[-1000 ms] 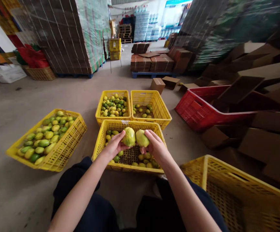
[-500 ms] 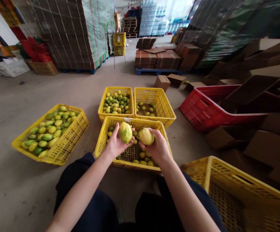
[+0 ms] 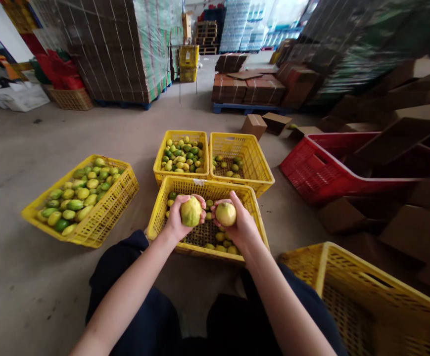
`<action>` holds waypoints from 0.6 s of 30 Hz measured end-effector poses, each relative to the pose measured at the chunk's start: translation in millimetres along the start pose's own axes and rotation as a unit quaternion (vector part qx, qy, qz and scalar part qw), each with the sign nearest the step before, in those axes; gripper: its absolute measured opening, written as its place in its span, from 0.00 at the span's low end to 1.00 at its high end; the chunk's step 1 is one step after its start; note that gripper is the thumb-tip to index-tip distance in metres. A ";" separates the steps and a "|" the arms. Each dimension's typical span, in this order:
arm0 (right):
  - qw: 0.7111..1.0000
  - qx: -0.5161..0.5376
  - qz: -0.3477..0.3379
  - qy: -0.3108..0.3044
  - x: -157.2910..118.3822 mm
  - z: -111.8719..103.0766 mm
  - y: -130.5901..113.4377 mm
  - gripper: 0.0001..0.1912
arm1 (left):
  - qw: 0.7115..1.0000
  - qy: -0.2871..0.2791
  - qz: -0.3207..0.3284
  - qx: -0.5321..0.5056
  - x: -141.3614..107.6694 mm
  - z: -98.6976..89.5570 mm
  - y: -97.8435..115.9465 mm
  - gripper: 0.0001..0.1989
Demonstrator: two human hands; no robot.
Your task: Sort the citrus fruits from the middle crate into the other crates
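Note:
My left hand (image 3: 178,217) is wrapped round a yellow-green lemon (image 3: 191,211). In my right hand (image 3: 242,223) sits a second, paler lemon (image 3: 225,214), its end facing up at me. Both hands are side by side above the near yellow crate (image 3: 215,253), which has several more yellow and green lemons lying along its sides and part of its slatted floor showing. My hands hide some of that crate's inside. Behind it stand a yellow crate full of lemons (image 3: 181,157) and another yellow crate (image 3: 254,153) with only some at the bottom.
To the left, a tilted yellow crate (image 3: 99,230) is heaped with lemons. At the near right is a large yellow crate (image 3: 381,282). A red crate (image 3: 311,165) and loose cardboard boxes (image 3: 404,237) crowd the right side. Farther off, flattened cartons (image 3: 262,91) lie on a blue pallet.
Both lemons have been turned in my hands, so other sides face me. My hands stay over the near crate. The whole view has shifted slightly.

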State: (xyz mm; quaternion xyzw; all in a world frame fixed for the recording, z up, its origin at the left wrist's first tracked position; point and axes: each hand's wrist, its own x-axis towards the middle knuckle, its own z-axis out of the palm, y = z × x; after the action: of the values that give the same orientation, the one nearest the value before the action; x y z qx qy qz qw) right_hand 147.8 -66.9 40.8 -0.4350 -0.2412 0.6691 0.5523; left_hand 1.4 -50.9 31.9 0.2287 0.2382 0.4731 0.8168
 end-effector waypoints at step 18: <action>0.998 0.024 0.020 -0.047 -2.1 -1.8 -1.7 0.19 | 0.996 -0.059 0.007 0.069 -6.3 7.4 1.7 0.14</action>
State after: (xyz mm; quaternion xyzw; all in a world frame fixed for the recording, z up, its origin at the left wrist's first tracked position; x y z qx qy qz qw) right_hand 150.2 -68.8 41.9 -0.3939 -0.2421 0.7052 0.5375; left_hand 1.9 -56.8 39.8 0.3136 0.2199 0.4474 0.8082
